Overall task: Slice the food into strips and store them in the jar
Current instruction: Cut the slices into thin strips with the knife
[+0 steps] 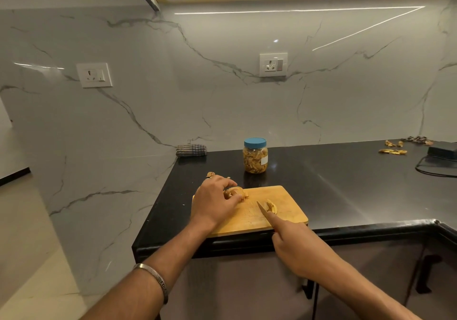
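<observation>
A wooden cutting board [279, 213] lies at the front edge of the black counter. My left hand [215, 201] pinches a tan piece of food [235, 193] at the board's far left corner. My right hand [294, 243] grips a knife [263, 212], index finger laid along its spine, and the blade points toward the board's middle. A few cut strips [272, 206] lie just right of the blade tip. Behind the board stands a clear jar [255, 155] with a blue lid on, holding several strips.
A folded checked cloth [191, 150] lies against the wall at the counter's back left. Peel scraps [393, 150] and a dark box with a cable [442, 152] sit at the far right. Small scraps [210, 174] lie behind my left hand. The counter ends just left of the board.
</observation>
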